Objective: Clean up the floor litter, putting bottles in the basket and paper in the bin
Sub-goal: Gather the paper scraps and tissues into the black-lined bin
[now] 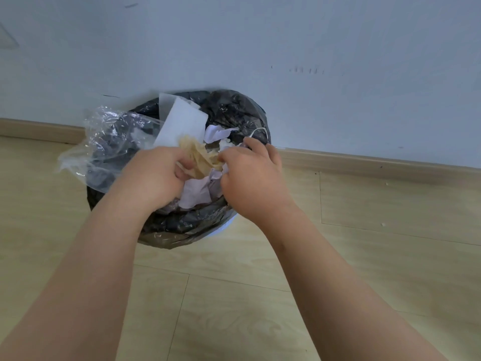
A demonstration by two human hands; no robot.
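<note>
Here, both hands were over the bin (226, 226), which stood on the wood floor (364, 256) against the far wall (312, 48). The left hand (153, 178) had its fingers curled round the left edge of a crumpled brown paper (200, 157). The right hand (250, 181) pinched the paper's right edge between thumb and bent fingers. The brown paper lay at the top of the full bin, above pale crumpled paper (195, 194). A white sheet (182, 123) stood tilted at the far side. A clear plastic bag (104, 147) hung over the black liner (234, 108) at the left rim.
</note>
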